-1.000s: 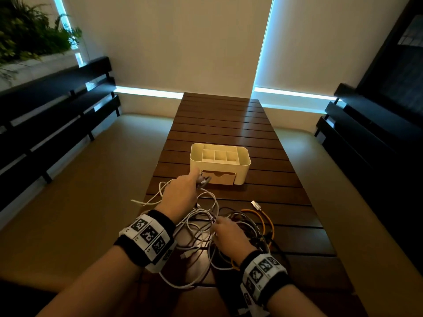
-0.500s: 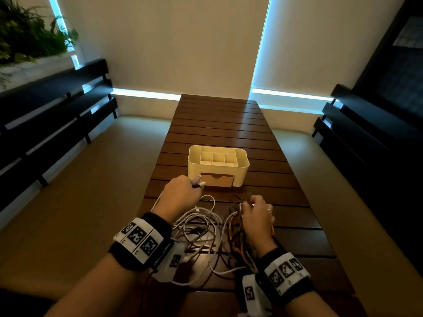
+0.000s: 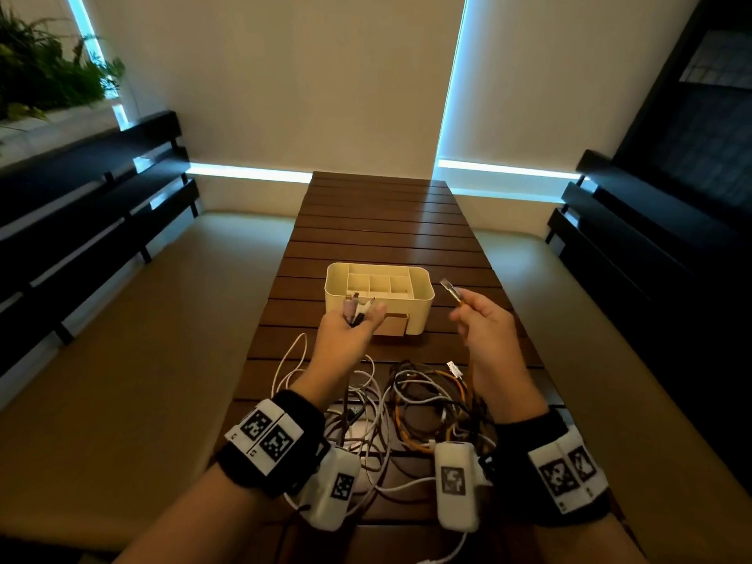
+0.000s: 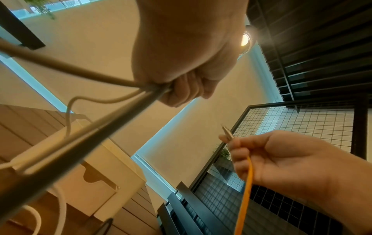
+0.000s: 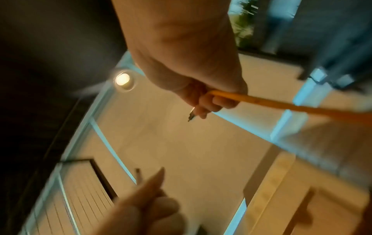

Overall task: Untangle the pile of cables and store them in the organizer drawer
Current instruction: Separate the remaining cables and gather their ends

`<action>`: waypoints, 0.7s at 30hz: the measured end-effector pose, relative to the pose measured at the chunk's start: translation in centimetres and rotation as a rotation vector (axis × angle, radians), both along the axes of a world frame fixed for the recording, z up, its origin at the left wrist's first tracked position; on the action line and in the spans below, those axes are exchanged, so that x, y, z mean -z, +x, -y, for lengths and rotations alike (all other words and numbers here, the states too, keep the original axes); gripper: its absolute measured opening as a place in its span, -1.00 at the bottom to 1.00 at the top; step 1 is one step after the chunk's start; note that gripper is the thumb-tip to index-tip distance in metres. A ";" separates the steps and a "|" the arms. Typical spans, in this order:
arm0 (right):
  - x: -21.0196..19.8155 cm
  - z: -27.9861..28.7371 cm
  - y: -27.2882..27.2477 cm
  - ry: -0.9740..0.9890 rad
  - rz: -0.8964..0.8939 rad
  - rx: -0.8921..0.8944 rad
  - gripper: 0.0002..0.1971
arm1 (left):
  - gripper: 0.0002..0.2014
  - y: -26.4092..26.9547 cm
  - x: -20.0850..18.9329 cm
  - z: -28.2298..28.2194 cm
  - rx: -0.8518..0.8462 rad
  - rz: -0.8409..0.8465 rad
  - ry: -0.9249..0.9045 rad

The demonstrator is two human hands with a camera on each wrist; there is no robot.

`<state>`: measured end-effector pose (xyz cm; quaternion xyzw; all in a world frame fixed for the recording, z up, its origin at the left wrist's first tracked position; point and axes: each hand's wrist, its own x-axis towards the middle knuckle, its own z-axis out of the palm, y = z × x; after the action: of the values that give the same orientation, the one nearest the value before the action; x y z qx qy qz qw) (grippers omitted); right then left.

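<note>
A tangled pile of cables (image 3: 411,405), white, black, brown and orange, lies on the wooden table near me. My left hand (image 3: 350,325) is raised in front of the cream organizer (image 3: 419,315) and grips a bundle of several cable ends (image 3: 356,309), their cords (image 4: 112,111) trailing down to the pile. My right hand (image 3: 478,319) is lifted to the right of the organizer and pinches the orange cable (image 4: 246,182) just behind its metal plug (image 3: 449,289). The organizer's small front drawer (image 3: 392,325) shows behind my left hand.
The slatted table (image 3: 382,230) stretches away behind the organizer. Cushioned benches (image 3: 142,319) with dark slatted backs run along both sides. A white plug (image 3: 454,368) lies at the pile's far right edge.
Both hands have risen off the pile. The right hand lifted the orange cable's plug end up to the right of the organizer, and the left raised its bundle of cable ends.
</note>
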<state>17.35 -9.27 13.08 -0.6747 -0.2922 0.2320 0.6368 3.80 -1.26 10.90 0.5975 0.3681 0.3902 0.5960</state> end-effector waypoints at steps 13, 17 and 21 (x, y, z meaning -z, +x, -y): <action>1.5 0.1 -2.6 0.092 0.004 -0.210 -0.95 | -0.66 -0.8 -0.9 -0.6 0.122 0.174 0.028; 1.7 -0.1 -2.6 0.070 -0.067 -0.258 -0.79 | -0.67 -1.8 -0.9 -1.5 0.131 0.245 -0.001; 2.0 -0.5 -3.9 0.161 -0.086 -0.263 -0.84 | -0.67 -1.1 0.0 -0.4 0.139 0.238 0.026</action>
<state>13.41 -8.80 11.13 -0.5668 -0.3681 0.3178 0.6650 2.68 -0.83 10.93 0.5786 0.2474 0.4209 0.6534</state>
